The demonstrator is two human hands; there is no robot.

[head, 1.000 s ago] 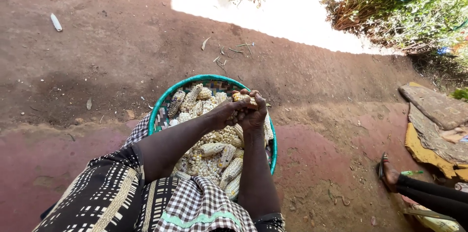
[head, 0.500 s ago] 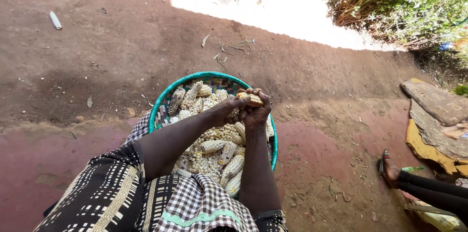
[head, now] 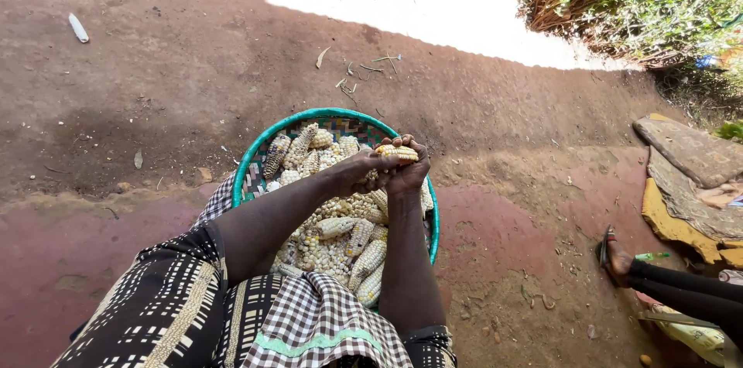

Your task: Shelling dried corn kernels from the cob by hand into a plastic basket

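While both hands, left (head: pixel 362 171) and right (head: pixel 406 173), clamp one cob (head: pixel 397 153) over the basket (head: pixel 255 160), shelling seems underway, needing firm thumb pressure.

Left hand (head: pixel 357 172) and right hand (head: pixel 406 171) pressed together, fingers curled, forearms converging
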